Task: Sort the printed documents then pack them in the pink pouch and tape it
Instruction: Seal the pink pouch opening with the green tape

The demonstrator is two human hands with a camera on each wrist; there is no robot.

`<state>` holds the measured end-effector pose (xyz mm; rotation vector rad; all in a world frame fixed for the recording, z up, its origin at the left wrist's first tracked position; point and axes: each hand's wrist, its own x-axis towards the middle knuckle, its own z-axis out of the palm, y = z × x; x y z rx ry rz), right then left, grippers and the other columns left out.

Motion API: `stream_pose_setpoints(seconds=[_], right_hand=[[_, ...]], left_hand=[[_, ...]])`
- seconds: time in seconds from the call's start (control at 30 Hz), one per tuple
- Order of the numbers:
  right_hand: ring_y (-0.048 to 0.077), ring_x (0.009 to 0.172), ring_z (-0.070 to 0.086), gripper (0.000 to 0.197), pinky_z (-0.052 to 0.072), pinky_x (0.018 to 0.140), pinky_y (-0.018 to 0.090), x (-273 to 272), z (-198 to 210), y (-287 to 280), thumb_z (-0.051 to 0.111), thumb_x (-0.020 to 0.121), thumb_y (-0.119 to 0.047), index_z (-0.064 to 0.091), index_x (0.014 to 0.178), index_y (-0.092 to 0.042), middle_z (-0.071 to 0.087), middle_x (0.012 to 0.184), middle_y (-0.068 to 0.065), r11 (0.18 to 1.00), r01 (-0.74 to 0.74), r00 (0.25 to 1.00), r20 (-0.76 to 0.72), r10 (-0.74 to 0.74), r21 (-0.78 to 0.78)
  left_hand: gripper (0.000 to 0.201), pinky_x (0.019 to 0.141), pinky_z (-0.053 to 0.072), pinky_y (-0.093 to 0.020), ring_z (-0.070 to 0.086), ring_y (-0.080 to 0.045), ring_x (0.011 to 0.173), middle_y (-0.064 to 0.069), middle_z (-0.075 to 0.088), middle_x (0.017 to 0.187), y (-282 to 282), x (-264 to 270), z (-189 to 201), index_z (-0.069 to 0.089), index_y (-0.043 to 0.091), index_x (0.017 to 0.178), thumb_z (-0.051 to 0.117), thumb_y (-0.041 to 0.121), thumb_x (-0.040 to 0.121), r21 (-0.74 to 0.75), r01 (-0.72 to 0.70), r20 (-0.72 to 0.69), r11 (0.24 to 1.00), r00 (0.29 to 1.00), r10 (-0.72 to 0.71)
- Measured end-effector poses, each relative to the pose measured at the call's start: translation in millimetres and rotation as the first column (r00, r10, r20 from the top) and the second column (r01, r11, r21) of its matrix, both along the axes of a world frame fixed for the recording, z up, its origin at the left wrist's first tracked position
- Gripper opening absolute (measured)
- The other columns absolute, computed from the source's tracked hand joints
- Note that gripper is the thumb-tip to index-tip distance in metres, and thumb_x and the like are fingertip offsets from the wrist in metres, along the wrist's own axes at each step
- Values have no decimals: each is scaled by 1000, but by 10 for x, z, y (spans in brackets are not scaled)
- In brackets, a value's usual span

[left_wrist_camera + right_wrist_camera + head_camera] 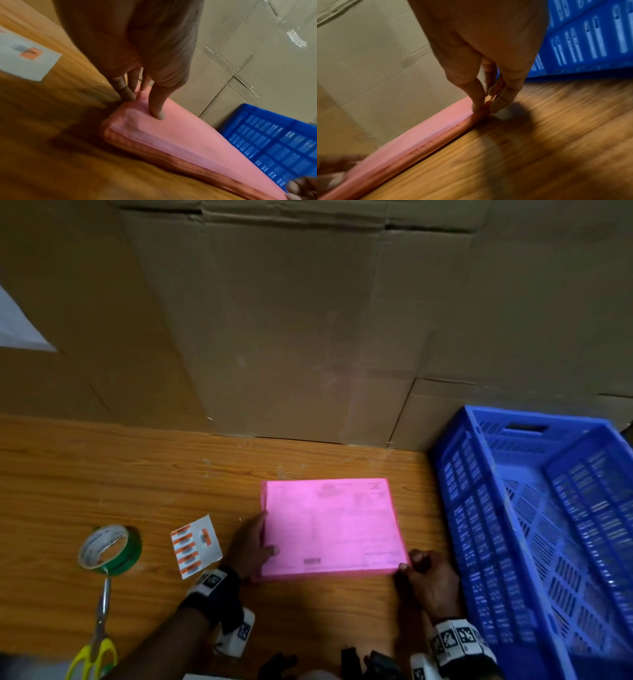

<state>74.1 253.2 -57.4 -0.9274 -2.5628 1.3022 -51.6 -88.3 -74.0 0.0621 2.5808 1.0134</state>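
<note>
The pink pouch (pixel 330 529) lies flat on the wooden table (pixel 137 474), and printed documents show faintly through it. My left hand (pixel 251 546) grips its left edge, thumb (pixel 157 106) on top and fingers (pixel 126 92) at the side of the pouch (pixel 180 142). My right hand (pixel 428 577) pinches the near right corner of the pouch (pixel 423 138) between fingertips (pixel 478 100). A green-edged tape roll (pixel 109 549) and yellow-handled scissors (pixel 97 635) lie at the left.
A blue slotted crate (pixel 548 525) stands at the right, close to the pouch. A sheet of orange barcode stickers (pixel 197 546) lies between the tape and my left hand. Cardboard boxes (pixel 308 320) form a wall behind the table.
</note>
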Motion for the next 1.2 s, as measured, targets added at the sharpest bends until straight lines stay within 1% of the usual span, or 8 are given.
stream_pose_setpoints(seconds=[0.2,0.33,0.47,0.57,0.67,0.87,1.03,1.2], right_hand=[[19,67,59,27,42,62,21,116,-48,-233,73,73,2,64,83,-20,62,71,-6,985,-86,994,-48,95,151],[18,76,69,26,57,74,37,197,-180,-222,66,77,2,68,85,-23,74,82,-3,993,-114,990,-85,116,26],[25,85,68,28,57,80,46,173,-166,-161,65,74,-10,66,94,-31,71,95,2,994,-93,989,-112,98,54],[29,88,68,36,57,82,45,110,-164,-138,74,79,-2,64,96,-31,71,97,7,983,-127,988,-72,137,135],[24,88,69,27,55,81,37,48,-173,-112,76,82,-6,67,96,-28,73,98,6,970,-171,977,-101,190,173],[14,89,69,4,53,77,33,-85,64,-279,69,89,-25,66,90,-28,74,99,-6,967,-236,941,-227,252,96],[19,73,65,23,49,66,21,-239,160,-513,74,89,-12,64,88,-33,72,93,3,967,-232,943,-221,251,109],[-4,71,62,26,42,57,3,-279,265,-697,71,86,7,68,96,-16,70,97,7,949,-314,910,-279,308,22]], left_hand=[[83,109,37,-37,41,-29,132,-15,39,146,-4,-159,3,35,10,150,78,13,79,-12,51,-39,999,998,-52],[58,102,45,-33,50,-19,122,-3,46,136,-207,29,-1,51,18,138,74,20,85,59,93,-94,994,992,-87],[39,96,46,-30,56,-14,112,5,56,122,-574,213,50,62,30,118,73,35,81,108,34,-223,994,975,-9],[32,84,49,-31,60,-16,102,7,59,115,-943,359,153,63,39,105,76,20,85,196,-118,-219,973,962,161],[21,84,52,-33,63,-19,103,0,59,120,-1346,492,269,68,25,110,71,24,89,301,-229,-148,926,948,282],[49,96,45,-52,54,-36,112,-16,61,118,-2352,496,221,63,12,120,62,48,87,-55,-527,-438,848,776,454],[69,94,48,-54,55,-45,115,-28,58,126,-2592,290,184,52,-2,129,74,46,83,-16,-778,-156,628,622,767],[36,73,49,-40,65,-42,93,-27,70,100,-2578,136,293,70,-6,105,76,22,83,-76,-723,-48,687,691,722]])
